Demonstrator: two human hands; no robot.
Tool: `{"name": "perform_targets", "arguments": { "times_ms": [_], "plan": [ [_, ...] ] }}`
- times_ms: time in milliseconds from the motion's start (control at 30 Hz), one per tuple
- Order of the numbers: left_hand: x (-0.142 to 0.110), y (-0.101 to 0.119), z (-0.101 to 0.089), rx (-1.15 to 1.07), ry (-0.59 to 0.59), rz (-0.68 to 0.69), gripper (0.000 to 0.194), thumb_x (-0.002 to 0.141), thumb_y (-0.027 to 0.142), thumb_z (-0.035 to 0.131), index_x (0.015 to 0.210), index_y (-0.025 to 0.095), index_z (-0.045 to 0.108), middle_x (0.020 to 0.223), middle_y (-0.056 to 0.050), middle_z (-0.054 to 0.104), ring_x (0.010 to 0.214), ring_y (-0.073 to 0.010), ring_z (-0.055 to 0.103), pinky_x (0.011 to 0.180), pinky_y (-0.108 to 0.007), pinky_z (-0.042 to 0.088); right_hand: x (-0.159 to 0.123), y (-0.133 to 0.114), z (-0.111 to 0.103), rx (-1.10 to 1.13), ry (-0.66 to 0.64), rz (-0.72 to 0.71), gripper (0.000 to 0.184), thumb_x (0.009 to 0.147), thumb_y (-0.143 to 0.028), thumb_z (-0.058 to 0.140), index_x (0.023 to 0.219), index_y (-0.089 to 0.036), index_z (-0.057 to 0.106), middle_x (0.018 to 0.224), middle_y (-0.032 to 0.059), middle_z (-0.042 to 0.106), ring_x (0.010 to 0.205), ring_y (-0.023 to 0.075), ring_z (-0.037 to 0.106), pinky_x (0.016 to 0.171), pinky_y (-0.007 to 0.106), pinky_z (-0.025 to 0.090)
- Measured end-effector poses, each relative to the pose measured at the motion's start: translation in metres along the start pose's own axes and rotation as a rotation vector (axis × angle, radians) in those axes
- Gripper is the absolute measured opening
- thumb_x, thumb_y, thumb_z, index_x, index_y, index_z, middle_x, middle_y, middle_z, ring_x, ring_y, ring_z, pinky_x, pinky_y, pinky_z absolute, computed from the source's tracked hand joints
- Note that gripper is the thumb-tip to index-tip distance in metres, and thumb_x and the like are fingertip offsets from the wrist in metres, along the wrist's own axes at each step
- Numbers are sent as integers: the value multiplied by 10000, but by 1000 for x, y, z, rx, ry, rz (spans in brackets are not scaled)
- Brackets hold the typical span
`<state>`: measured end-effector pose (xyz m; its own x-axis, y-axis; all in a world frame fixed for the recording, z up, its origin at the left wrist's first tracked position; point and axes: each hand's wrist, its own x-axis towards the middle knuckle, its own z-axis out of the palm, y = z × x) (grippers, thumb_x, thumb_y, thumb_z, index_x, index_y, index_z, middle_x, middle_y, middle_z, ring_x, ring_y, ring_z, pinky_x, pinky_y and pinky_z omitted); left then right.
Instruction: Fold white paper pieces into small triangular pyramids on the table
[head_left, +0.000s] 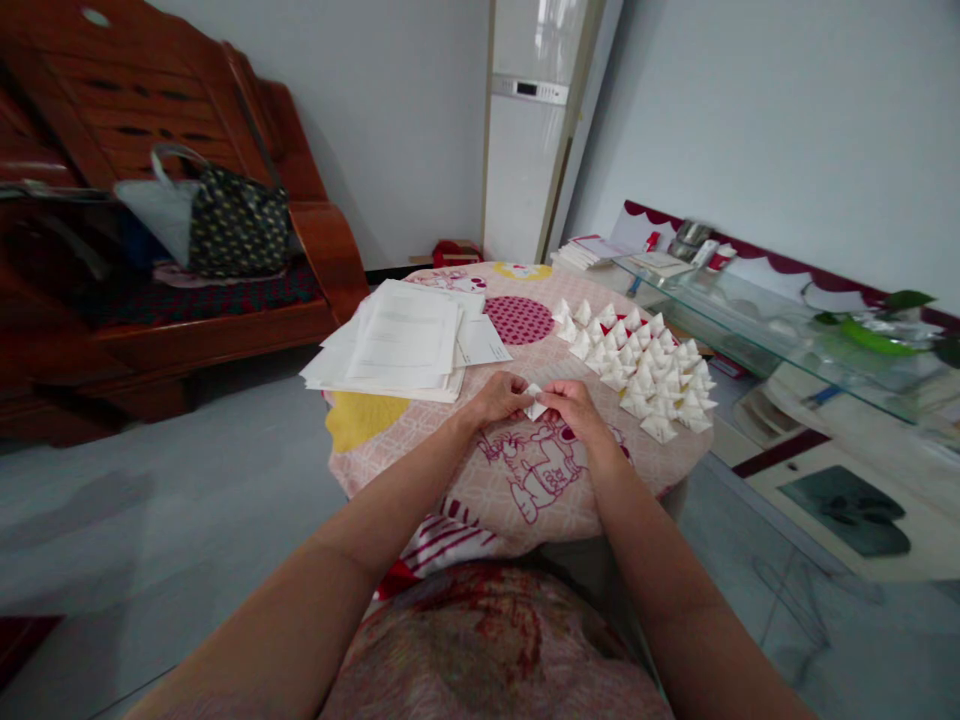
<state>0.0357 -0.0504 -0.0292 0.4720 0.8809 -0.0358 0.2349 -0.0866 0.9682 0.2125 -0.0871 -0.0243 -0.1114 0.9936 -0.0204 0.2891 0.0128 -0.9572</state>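
Observation:
Between my two hands is a small piece of folded white paper (535,402), held just above the patterned tablecloth (450,460). My left hand (499,397) pinches its left side, and my right hand (571,405) grips its right side. Rows of small folded white paper pieces (637,365) with pointed tips stand on the right part of the round table. To the left, beyond my left hand, lies a stack of white paper sheets (405,340), its edges uneven and some sheets faintly printed.
A glass-topped cabinet (787,340) stands close along the right, carrying cups, papers and a plant. At the far left is a wooden bench (262,300) with a dark patterned bag (236,225). A tall white air conditioner (525,150) rises behind the table.

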Motion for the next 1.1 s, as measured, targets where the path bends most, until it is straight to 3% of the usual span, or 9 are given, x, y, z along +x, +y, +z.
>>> {"name": "perform_targets", "arguments": {
  "times_ms": [367,700,833,967,1100],
  "plan": [
    [-1,2,-8,-220,-136,-35,82,758,120,648,776,90,723,605,-18,703,500,-90,631,543,-182,513,0,1,-4,146,-12,-14,230,646,-407,725,628,-187,663,512,1,612,469,127,504,468,247,366],
    [-4,-3,-17,-362,-255,-51,252,675,111,705,916,81,769,767,-94,772,680,-155,727,678,-248,577,2,7,-6,175,-16,-6,232,631,-396,722,661,-169,687,508,0,607,451,120,490,452,244,351],
    [-4,-4,-17,-332,-125,14,248,699,189,723,930,105,758,807,-65,756,661,-130,680,652,-241,544,1,7,-5,153,17,7,233,634,-403,713,656,-177,665,500,-3,598,440,119,491,427,232,338],
    [0,-4,-13,-145,-54,132,237,726,319,771,819,105,728,658,10,641,548,-71,509,519,-192,382,0,4,-3,46,-17,44,252,652,-429,707,643,-185,646,483,-7,578,419,111,469,390,218,286],
    [2,-4,-9,-87,29,171,198,751,300,747,738,120,667,541,60,522,482,-54,404,473,-186,282,-1,0,-1,37,-12,17,274,694,-453,695,661,-187,637,498,-5,585,430,109,474,407,222,312]
  ]
}}
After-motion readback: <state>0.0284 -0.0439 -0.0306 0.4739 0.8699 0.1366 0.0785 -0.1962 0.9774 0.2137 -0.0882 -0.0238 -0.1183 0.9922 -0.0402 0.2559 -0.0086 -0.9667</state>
